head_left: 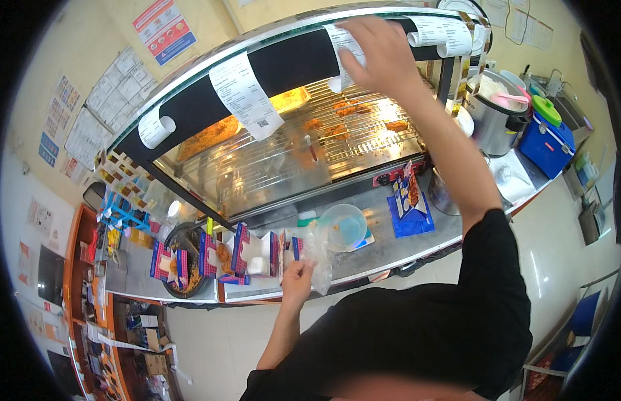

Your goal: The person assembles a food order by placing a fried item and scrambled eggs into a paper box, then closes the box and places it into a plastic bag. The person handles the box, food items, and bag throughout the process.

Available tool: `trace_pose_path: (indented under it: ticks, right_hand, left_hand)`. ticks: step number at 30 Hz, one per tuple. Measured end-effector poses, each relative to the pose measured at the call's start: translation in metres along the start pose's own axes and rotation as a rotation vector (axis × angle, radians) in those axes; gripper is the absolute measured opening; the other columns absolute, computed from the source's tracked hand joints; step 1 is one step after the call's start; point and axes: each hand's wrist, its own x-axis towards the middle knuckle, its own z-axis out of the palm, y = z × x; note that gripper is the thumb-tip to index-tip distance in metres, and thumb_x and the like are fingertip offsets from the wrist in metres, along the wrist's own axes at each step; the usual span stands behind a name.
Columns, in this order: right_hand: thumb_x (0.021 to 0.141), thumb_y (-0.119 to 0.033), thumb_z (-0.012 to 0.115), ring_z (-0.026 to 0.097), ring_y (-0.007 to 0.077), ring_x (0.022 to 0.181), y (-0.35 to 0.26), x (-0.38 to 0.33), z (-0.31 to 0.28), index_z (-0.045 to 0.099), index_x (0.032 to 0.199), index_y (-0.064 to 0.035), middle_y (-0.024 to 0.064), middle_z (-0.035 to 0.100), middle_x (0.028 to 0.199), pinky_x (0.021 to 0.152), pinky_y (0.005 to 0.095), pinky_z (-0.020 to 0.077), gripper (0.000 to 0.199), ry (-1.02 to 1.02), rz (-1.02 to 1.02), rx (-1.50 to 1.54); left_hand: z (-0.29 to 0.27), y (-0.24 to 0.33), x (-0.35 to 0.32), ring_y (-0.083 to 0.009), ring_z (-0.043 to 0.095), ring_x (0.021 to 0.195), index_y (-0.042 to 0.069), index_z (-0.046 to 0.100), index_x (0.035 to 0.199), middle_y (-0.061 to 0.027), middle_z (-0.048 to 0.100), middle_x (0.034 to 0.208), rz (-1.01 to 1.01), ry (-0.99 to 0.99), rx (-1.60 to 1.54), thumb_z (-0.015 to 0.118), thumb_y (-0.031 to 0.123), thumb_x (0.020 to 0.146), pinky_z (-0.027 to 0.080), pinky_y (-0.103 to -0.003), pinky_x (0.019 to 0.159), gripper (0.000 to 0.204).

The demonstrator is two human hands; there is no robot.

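My left hand [296, 283] is closed on the edge of a clear plastic bag [320, 264], low at the counter's front. To its left stand open cardboard food boxes [240, 248] in blue and pink, and some hold fried pieces [224, 256]. My right hand [380, 55] is raised to the top of the glass food warmer [270, 194]. Its thumb and fingers are apart over a hanging paper receipt [338, 41]; whether they touch the paper is hard to make out. Another long receipt [240, 87] hangs further left.
Fried pieces [337, 130] lie on the warmer's rack. A clear round tub [343, 227] stands on the counter, and a printed food carton [409, 192] rests by a blue packet [410, 222]. A rice pot [491, 123] and a blue cooler [547, 144] stand at right.
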Motion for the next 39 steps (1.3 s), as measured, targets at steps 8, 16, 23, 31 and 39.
trace_pose_path:
  ticks: [8,16,23,31,39]
  right_hand:
    - [0.085,-0.040,0.070,0.056,0.0349,0.116,0.005,0.035,0.078,0.065,0.118,-0.0083,0.0155,0.062,0.123,0.100,0.0501,0.0410,0.046,-0.086,-0.207,0.184]
    - [0.087,-0.050,0.067,0.060,0.0321,0.107,-0.038,0.049,0.059,0.066,0.112,-0.0022,0.0166,0.066,0.109,0.094,0.0459,0.0444,0.054,-0.021,-0.159,-0.047]
    - [0.092,-0.008,0.066,0.066,0.0306,0.098,-0.174,-0.117,-0.064,0.064,0.096,-0.0017,0.0170,0.067,0.100,0.088,0.0382,0.0511,0.008,-0.736,0.146,1.099]
    - [0.099,-0.006,0.051,0.064,0.0435,0.112,-0.236,-0.235,-0.052,0.065,0.118,0.0046,0.0255,0.066,0.118,0.098,0.0444,0.0503,0.026,-0.731,0.823,0.960]
    - [0.108,-0.024,0.049,0.069,0.0267,0.105,-0.195,-0.308,0.011,0.063,0.132,-0.0056,0.0102,0.071,0.122,0.087,0.0368,0.0551,0.034,-0.196,1.667,1.252]
  left_hand:
    - [0.023,0.018,-0.036,-0.0075,0.056,0.077,0.002,0.061,0.111,-0.0015,0.063,0.088,0.023,0.085,-0.391,0.062,0.008,0.101,0.045,-0.024,0.067,0.011]
    - [0.021,0.053,-0.029,-0.0078,0.056,0.078,0.004,0.060,0.100,-0.0005,0.062,0.086,0.059,0.091,-0.391,0.060,0.013,0.105,0.045,-0.025,0.070,0.011]
    - [0.031,0.066,-0.001,-0.0135,0.064,0.084,0.003,0.062,0.108,-0.0053,0.067,0.093,-0.039,-0.071,-0.930,0.059,0.010,0.103,0.054,-0.030,0.075,0.009]
    - [0.064,0.080,0.012,-0.0132,0.063,0.087,0.002,0.063,0.102,-0.0055,0.066,0.093,0.050,0.038,-0.476,0.061,0.013,0.102,0.051,-0.030,0.079,0.011]
    - [0.095,0.088,0.014,-0.0284,0.062,0.072,0.001,0.063,0.098,-0.0146,0.064,0.087,0.698,-0.002,0.064,0.064,0.007,0.097,0.049,-0.035,0.066,0.007]
